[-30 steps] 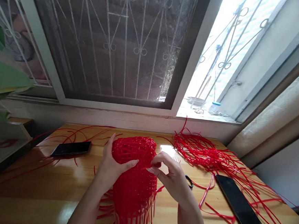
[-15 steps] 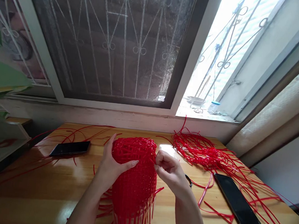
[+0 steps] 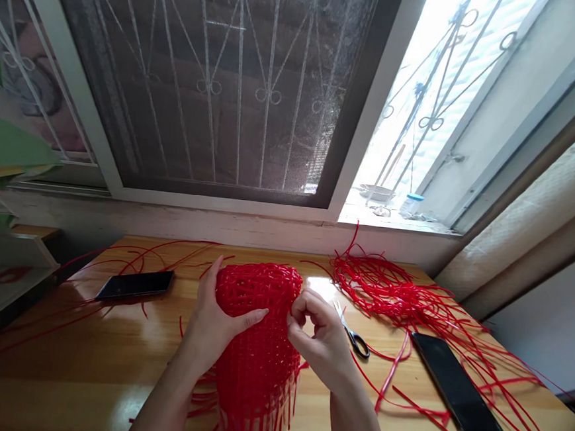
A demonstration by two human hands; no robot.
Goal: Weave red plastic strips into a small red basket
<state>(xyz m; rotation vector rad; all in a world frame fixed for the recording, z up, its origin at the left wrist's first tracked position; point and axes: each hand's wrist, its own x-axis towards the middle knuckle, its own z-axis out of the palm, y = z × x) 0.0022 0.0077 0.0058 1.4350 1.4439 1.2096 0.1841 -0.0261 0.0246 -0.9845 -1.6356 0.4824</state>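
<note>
A red basket (image 3: 260, 346) woven from thin plastic strips stands on the table in front of me, its loose strip ends hanging at the bottom. My left hand (image 3: 222, 316) is closed around its left side, thumb on the front face and fingers behind. At the right side of the weave, my right hand (image 3: 315, 330) pinches thumb and forefinger together on a red strip, mostly hidden by the fingertips. Black-handled scissors (image 3: 357, 342) lie on the table just right of that hand, blades pointing toward the window.
A tangled pile of red strips (image 3: 386, 286) spreads over the right of the wooden table (image 3: 81, 372). One black phone (image 3: 135, 285) lies at left, and a larger dark device (image 3: 463, 392) at right. Behind stands a sliding window (image 3: 228, 204) with a metal grille.
My right hand has shifted slightly left, its fingertips now over the basket's right edge. More of the scissors shows, and a red strip now trails right of my wrist. My left hand holds its place.
</note>
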